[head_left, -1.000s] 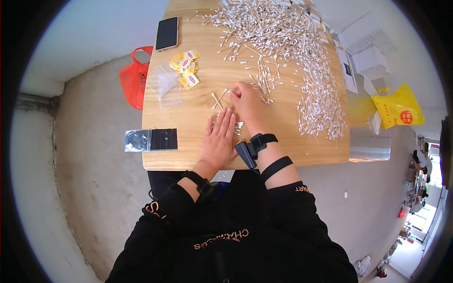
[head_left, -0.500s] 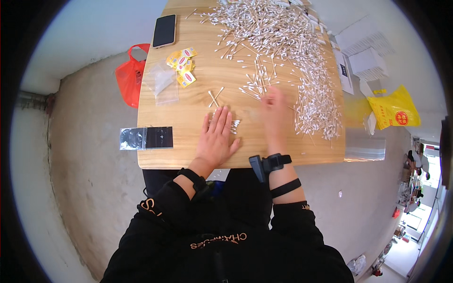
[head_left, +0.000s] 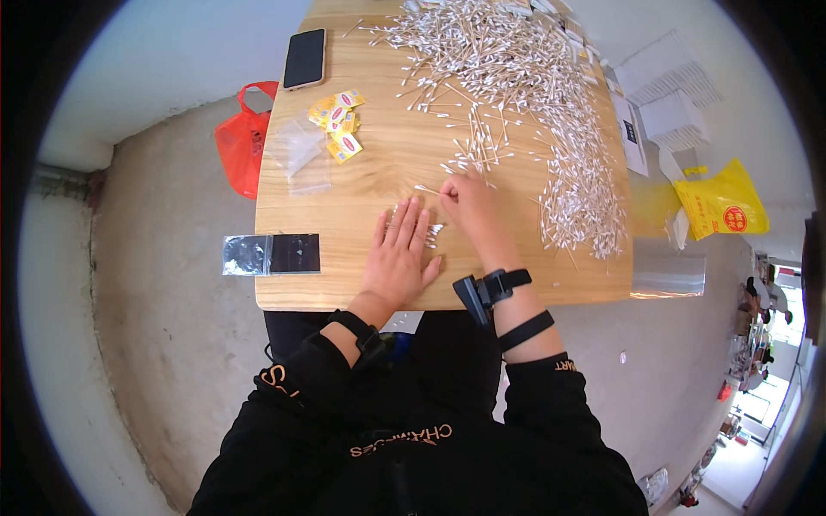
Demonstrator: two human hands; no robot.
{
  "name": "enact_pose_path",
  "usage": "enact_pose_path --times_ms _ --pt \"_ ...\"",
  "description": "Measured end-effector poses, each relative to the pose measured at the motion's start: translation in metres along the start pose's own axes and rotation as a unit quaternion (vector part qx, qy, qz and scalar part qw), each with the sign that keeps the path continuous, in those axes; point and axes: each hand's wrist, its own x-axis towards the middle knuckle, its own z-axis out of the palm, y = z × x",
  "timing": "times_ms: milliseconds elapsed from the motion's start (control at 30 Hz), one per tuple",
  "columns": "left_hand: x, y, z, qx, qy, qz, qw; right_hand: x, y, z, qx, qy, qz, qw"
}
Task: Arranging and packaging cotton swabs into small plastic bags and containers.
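My left hand [head_left: 397, 249] lies flat on the wooden table with its fingers stretched out. Beneath it are several cotton swabs [head_left: 436, 230], whose white tips stick out to the right of the fingers; the rest of them is hidden. Just to the upper right, my right hand [head_left: 469, 205] pinches a cotton swab [head_left: 425, 189] that points left. A small loose cluster of swabs [head_left: 482, 142] lies beyond the right hand. The big heap of cotton swabs [head_left: 508, 52] spreads over the far part of the table and down its right side.
Yellow-and-white paper cards [head_left: 344, 144] and clear plastic bags [head_left: 303, 150] lie at the left, below a phone [head_left: 305, 58]. A dark-and-clear pouch [head_left: 292, 254] overhangs the left table edge. A red bag [head_left: 241, 142] is beyond that edge; a yellow bag [head_left: 731, 202] is at the right.
My right hand has moved left and toward me from the loose cluster and now pinches a swab. The two crossed swabs above my left hand no longer lie there. My left hand stays flat.
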Motion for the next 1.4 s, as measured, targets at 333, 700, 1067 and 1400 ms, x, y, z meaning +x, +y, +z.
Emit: enact_pose_path --times_ms 333,700,1067,1400 --pt "-0.014 -0.002 0.000 0.017 0.002 0.015 1.000 -0.026 0.011 0.005 0.287 0.010 0.090 0.954" --pt "-0.032 0.001 -0.016 0.048 -0.047 0.039 0.997 -0.036 0.004 -0.011 0.159 -0.103 -0.020 0.982" --pt "-0.022 -0.005 -0.009 0.065 -0.032 0.027 0.997 -0.058 0.014 -0.004 0.464 0.089 0.158 0.867" --pt "-0.013 -0.002 -0.018 0.033 0.006 0.005 0.999 -0.056 0.014 -0.004 0.486 0.082 0.176 0.852"
